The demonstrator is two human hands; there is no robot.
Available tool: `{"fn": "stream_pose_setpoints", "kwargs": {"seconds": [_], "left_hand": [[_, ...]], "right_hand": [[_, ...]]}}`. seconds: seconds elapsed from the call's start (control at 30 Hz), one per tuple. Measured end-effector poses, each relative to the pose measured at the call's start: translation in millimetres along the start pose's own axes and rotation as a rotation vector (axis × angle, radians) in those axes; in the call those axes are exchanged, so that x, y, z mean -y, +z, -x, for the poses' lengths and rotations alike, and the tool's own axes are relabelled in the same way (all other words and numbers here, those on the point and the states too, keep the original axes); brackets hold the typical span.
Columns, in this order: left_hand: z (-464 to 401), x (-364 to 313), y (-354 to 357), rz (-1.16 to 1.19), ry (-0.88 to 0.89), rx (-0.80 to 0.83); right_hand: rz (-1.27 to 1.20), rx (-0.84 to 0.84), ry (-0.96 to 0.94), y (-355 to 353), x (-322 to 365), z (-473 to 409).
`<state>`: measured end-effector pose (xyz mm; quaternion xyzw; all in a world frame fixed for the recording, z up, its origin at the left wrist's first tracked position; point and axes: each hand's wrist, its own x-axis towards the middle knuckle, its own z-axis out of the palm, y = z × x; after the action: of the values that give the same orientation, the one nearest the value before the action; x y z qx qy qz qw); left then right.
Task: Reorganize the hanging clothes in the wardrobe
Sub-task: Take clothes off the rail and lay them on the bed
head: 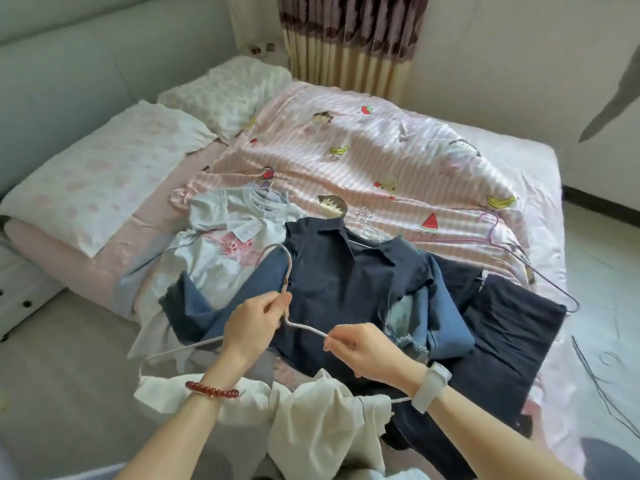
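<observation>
- Clothes heaped on the near end of the bed [86, 271] are what we see first — a navy collared shirt [346, 271] on top in the middle, dark trousers [512, 327] to its right, blue denim [446, 323] between and under them.
- The striped pink duvet [363, 161] with fruit and cartoon prints covers the far half of the bed; two pillows [114, 174] sit at the left, against the padded headboard.
- A pale blue T-shirt [221, 233] lies left of the navy shirt, a paper tag on its chest, partly tucked under the navy fabric.
- A cream garment [311, 420] hangs from the lower bar of the white hanger [287, 271], draped between our forearms at the bed's near edge.
- A purple wire hanger [498, 233] lies bare on the duvet, to the right, just beyond the trousers.
- Our left hand [252, 327] pinches the white hanger at its neck, thumb and fingers curled round it — a red bead bracelet [213, 391] on that wrist.
- Our right hand [360, 351] pinches the hanger's right shoulder wire between thumb and fingertips; a white watch [431, 382] is on that wrist.
</observation>
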<state>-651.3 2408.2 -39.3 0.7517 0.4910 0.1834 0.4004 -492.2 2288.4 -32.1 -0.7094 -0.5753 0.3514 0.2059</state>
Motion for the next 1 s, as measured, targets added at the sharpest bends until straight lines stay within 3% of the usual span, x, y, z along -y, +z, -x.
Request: {"fn": "stream_pose_setpoints", "kwargs": {"seconds": [0.13, 0.27, 0.5, 0.57, 0.7, 0.8, 0.9, 1.0], "left_hand": [[-20, -18, 29, 0.194, -0.068, 0.185], [-32, -39, 63, 0.146, -0.037, 0.397], [-14, -80, 125, 0.178, 0.089, 0.782], [-2, -103, 142, 0.216, 0.134, 0.863], [14, -167, 165, 0.261, 0.196, 0.929], [15, -218, 173, 0.329, 0.233, 0.966], [4, -263, 175, 0.387, 0.26, 0.982], [-18, -298, 179, 0.415, 0.273, 0.916]], "right_hand": [[0.04, -0.065, 0.115, -23, -25, 3], [-0.04, -0.075, 0.241, -28, -47, 34], [-0.192, -0.298, 0.539, -14, -62, 122], [-0.173, -0.43, 0.626, -16, -64, 148], [-0.073, -0.771, 0.76, -44, -64, 187], [0.136, -0.999, 0.835, -79, -62, 202], [0.322, -1.166, 0.788, -119, -63, 203], [0.411, -1.225, 0.691, -162, -74, 194]]}}
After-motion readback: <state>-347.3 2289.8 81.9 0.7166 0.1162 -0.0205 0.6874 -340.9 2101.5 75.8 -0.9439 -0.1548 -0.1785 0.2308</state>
